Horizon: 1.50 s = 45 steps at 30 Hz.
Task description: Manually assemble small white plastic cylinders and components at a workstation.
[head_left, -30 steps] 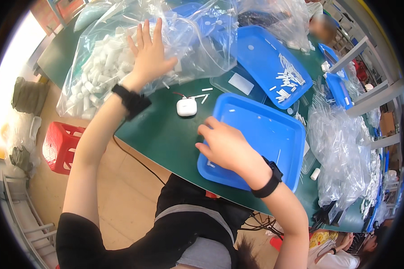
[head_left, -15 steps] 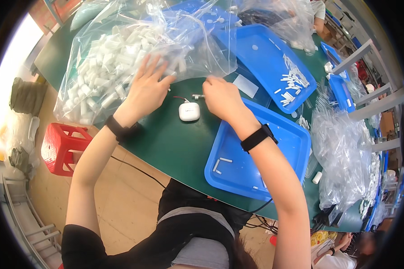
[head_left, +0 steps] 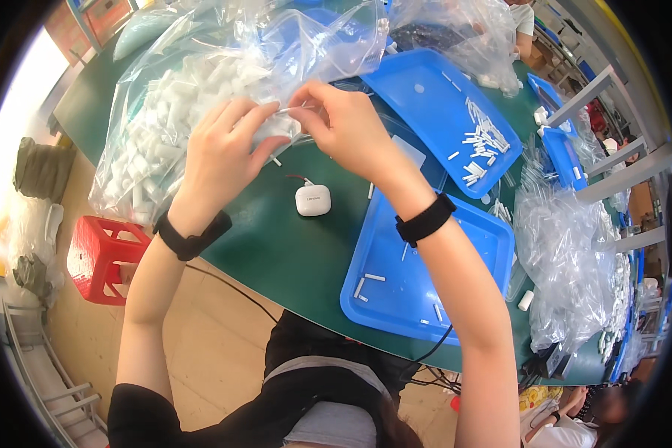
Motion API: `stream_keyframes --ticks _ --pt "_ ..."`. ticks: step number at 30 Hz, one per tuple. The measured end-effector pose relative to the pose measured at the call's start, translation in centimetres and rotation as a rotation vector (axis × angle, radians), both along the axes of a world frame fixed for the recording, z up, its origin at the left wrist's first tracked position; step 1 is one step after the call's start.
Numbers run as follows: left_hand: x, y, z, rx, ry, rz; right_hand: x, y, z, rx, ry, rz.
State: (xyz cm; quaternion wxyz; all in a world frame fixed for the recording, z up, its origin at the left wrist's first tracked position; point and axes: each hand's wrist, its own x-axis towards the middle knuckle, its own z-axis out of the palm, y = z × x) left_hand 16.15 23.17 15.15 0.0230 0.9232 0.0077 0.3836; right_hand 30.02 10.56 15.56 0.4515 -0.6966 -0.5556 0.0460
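Your right hand point(head_left: 355, 134) pinches a thin white piece point(head_left: 285, 111) between thumb and forefinger, one end pointing at the fingertips of your left hand point(head_left: 220, 153). Your left forefinger comes close to that end while its thumb stands apart below; I cannot tell whether the left fingers grip the piece or only steady it.

Light pressure seems best: something this slender may bend or spring away if squeezed hard, so use the pads and keep both sets of fingertips in line. Raising the left thumb under the piece would likely steady it better than the forefinger alone.

Just behind your fingers lies a clear bag point(head_left: 153, 134) of white pieces; its loose film could snag, so work slightly clear of it. A short white stick point(head_left: 277, 161) lies just below your left thumb, and a rounded white case point(head_left: 313, 200) sits lower, between your wrists; brush neither. To the right of your right fingers is the upper blue tray point(head_left: 418, 112); below them, partly under that forearm, is the lower blue tray point(head_left: 388, 239).
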Motion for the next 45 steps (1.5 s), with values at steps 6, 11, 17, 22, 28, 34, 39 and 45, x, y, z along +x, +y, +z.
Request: stream_keyframes --ticks 6,11,17,22,28,34,39,45 --pt "-1.4 1.8 -1.0 -0.136 -0.061 0.090 2.5 0.5 -1.7 -0.207 0.058 0.256" --pt "-4.9 2.6 -1.0 -0.403 -0.038 0.092 3.5 1.6 -4.9 -0.776 -0.550 -0.133" --pt "-8.0 -1.2 -1.1 -0.760 -0.020 -0.026 2.9 5.6 -8.1 -0.409 -0.453 -0.205" --pt "-8.1 -2.8 -0.9 -0.846 -0.012 -0.131 2.0 5.3 -10.0 -0.349 -0.236 -0.216" --pt "-6.5 -5.5 3.0 -1.082 0.108 -0.490 1.5 0.6 -8.1 -0.469 -0.339 -0.200" --pt "-2.1 -3.6 3.7 -1.102 0.332 -0.531 1.7 -2.8 -5.4 -0.295 -0.107 -0.163" --pt "-1.7 -1.7 2.4 -0.986 0.379 -0.382 3.9 1.7 -7.3 -0.266 -0.074 -0.305" --pt "-6.4 -1.0 1.9 -1.132 0.373 -0.331 3.6 6.3 -8.9 -0.239 -0.195 -0.389"
